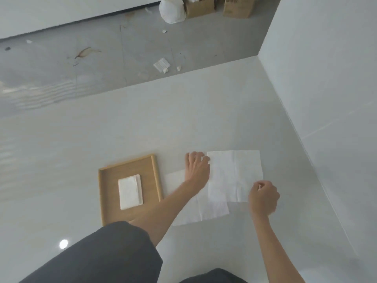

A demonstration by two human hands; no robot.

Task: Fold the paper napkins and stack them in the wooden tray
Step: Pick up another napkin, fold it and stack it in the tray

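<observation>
Napkin [234, 176] between hands, left [196, 167] pinching far corner, right [264, 198] pinching near edge

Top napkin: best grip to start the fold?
Pinch the top napkin at its corners, from above. It lies flat, overlapping another napkin, so only edges lift. The left hand is at the far left corner, the right hand pinching the near right one.

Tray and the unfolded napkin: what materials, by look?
Wooden tray: looks like light wood or veneer, matte, with a tan tone and raised rim; grain is too blurred to confirm. Unfolded napkin: thin white tissue paper, matte, with soft fold creases and a slightly translucent edge.
</observation>
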